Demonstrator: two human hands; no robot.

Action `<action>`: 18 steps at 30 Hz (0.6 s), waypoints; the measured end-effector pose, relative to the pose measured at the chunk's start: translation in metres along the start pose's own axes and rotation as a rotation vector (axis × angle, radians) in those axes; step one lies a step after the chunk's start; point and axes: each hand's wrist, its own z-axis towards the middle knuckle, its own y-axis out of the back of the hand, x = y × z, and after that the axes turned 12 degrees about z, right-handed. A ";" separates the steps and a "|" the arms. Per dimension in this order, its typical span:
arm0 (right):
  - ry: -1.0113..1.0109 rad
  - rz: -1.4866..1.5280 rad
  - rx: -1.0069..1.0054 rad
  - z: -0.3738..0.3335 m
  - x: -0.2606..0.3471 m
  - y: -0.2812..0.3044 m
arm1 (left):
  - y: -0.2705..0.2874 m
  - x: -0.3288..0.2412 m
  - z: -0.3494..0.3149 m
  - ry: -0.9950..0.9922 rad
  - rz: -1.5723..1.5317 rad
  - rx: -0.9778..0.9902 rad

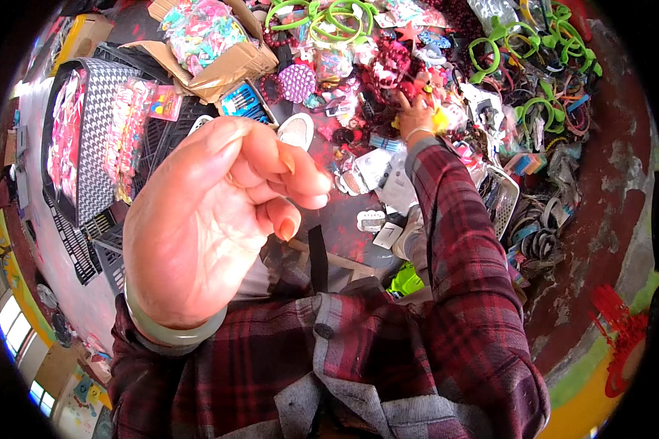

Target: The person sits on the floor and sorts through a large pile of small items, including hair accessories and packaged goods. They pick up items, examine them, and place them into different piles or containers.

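Observation:
My left hand [198, 212] is raised close to the camera, palm turned up and fingers loosely bent. Nothing shows in the bare palm, and a pale bangle [172, 335] circles that wrist. Stretched out over a heap of small accessories, my right hand [416, 121] touches the pile with its fingers apart. Beside it lie a yellow piece [440, 119] and dark red beaded items [389, 67]. What sits under its fingertips is too small to make out. A white card [373, 167] and a blue-and-white pack [385, 143] lie to the left of that wrist.
Green headbands [338, 22] top the heap, with more at the far right. An open carton [231, 69] of colourful packets stands at the back left. Nearer left is a houndstooth box [99, 132] with pink packs. A white basket [503, 201] is right of my right forearm.

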 end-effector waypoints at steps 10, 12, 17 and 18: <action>-0.191 0.160 -0.072 -0.057 -0.091 -0.014 | 0.005 0.000 -0.006 -0.030 -0.048 0.080; -0.149 0.149 -0.209 -0.074 -0.099 -0.022 | 0.007 0.000 -0.005 -0.053 -0.044 0.108; -0.093 0.072 -0.109 -0.096 -0.108 0.002 | 0.019 0.005 0.000 -0.098 -0.057 0.198; -0.085 0.057 -0.119 -0.101 -0.108 0.009 | 0.019 0.005 0.000 -0.100 -0.049 0.198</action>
